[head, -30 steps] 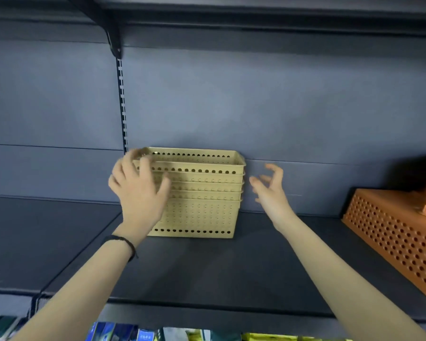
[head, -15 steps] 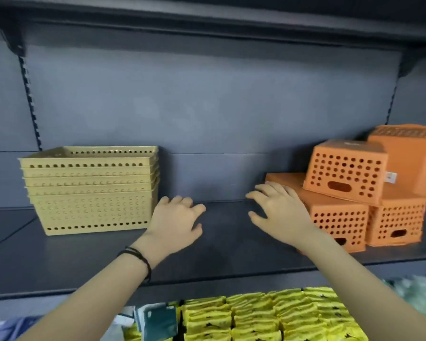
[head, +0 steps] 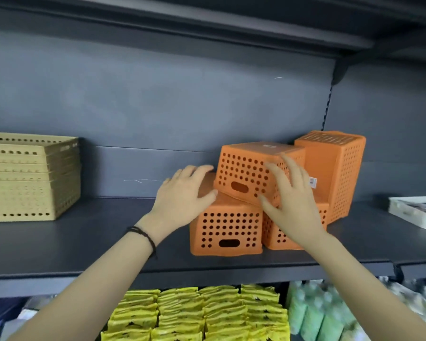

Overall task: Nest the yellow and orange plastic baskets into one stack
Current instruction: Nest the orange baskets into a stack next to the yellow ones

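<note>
A: What has changed since half a second back?

B: Both hands have travelled right. Then they hung over bare shelf (head: 84,242), one between the two colours, the other at the corner of the lowest orange piece. Now the left hand (head: 185,193) and right hand (head: 290,200) flank the top orange basket (head: 244,166). The view has swung with them, so the yellow stack (head: 30,175) now sits at the left edge, cut off by the frame.

A: And the fingers?

B: The left fingers (head: 199,169) are loosely bent and lie against the left side of the top orange basket. The palm is over the front orange basket (head: 225,230) beneath, and the thumb reaches the upper one's lower rim. The right fingers (head: 289,166) are spread wide and nearly straight across its front right corner, thumb below the rim. Neither hand has closed round it. The right one is blurred, so I cannot tell how firm its contact is.

A: Where do the baskets stand?

B: The top orange basket is upside down and tilted. It rests on the front orange basket and the right orange basket (head: 277,238), both upturned, side by side. A tall orange basket (head: 340,168) stands on end behind them to the right. The yellow stack, nested upright, is well apart to the left on the same shelf.
</note>
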`<state>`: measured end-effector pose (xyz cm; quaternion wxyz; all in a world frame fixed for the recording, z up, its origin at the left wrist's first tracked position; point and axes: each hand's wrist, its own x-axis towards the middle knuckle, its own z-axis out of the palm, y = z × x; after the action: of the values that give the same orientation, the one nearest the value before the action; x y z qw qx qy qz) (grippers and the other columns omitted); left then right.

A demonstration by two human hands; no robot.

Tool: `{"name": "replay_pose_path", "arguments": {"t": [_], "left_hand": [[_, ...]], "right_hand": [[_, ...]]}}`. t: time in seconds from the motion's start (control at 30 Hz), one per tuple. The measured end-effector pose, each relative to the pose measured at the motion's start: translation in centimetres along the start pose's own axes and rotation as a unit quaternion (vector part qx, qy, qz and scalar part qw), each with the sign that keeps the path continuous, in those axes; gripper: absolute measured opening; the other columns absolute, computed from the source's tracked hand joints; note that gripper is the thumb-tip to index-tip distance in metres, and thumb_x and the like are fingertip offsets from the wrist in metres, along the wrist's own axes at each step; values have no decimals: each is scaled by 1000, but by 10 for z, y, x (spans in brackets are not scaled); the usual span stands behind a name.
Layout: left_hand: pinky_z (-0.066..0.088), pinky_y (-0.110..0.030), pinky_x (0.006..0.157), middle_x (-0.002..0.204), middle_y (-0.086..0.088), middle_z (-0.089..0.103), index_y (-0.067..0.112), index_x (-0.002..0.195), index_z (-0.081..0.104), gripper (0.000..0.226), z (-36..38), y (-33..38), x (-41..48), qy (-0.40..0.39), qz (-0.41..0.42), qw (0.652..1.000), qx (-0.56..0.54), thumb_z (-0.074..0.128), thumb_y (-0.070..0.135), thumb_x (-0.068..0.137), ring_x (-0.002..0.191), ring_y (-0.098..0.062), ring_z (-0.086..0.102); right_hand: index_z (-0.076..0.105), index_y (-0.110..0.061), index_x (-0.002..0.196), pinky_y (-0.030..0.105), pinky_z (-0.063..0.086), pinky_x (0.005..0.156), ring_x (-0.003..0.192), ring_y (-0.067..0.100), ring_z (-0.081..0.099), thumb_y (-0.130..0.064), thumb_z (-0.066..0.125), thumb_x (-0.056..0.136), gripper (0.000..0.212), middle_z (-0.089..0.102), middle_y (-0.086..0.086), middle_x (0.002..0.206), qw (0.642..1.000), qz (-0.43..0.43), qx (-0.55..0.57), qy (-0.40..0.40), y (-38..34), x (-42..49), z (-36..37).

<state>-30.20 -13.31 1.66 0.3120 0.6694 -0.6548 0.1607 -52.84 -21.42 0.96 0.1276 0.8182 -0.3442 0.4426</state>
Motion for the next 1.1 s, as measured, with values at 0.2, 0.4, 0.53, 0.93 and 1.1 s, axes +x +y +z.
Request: {"name": "replay_pose_path", "arguments": {"t": [0.2, 0.4, 0.53, 0.93, 1.1], "left_hand": [[29, -39, 112, 157, 0, 29, 30, 152, 19, 92, 34, 26, 45, -12, -75, 960, -269, 65, 61, 79, 143, -16, 29], [32, -46, 114, 153, 8, 27, 43, 146, 17, 110, 59, 40, 71, -20, -108, 932, -347, 67, 80, 56, 141, -15, 29], [35, -42, 112, 152, 7, 33, 39, 147, 18, 111, 60, 26, 78, -5, -119, 918, -378, 70, 76, 57, 137, -11, 36], [42, -37, 108, 124, 23, 53, 31, 151, 29, 87, 61, -22, 77, 28, -147, 880, -451, 78, 31, 79, 117, 1, 53], [50, -28, 97, 135, 9, 57, 23, 145, 39, 58, 51, -50, 66, 31, -132, 863, -487, 61, 18, 93, 123, -9, 56]], "right_hand": [[1, -28, 153, 54, 17, 119, 150, 28, 9, -53, 68, 77, 105, 6, 8, 163, 969, 144, 173, -102, 42, 9, 20], [3, -33, 153, 58, 24, 115, 148, 26, 15, -71, 46, 80, 93, 6, -1, 161, 960, 156, 197, -127, 48, 14, 39], [10, -43, 151, 57, 25, 115, 146, 25, 19, -67, 31, 90, 69, 12, -7, 158, 954, 148, 229, -125, 41, 22, 44], [32, -28, 149, 35, 29, 117, 140, 8, 34, -26, 43, 102, 48, 38, -8, 154, 945, 82, 301, -102, 42, 28, 40], [39, -12, 144, 36, 32, 113, 136, 20, 40, -25, 59, 93, 56, 44, 8, 147, 963, 204, 177, -16, 92, 30, 32]]}}
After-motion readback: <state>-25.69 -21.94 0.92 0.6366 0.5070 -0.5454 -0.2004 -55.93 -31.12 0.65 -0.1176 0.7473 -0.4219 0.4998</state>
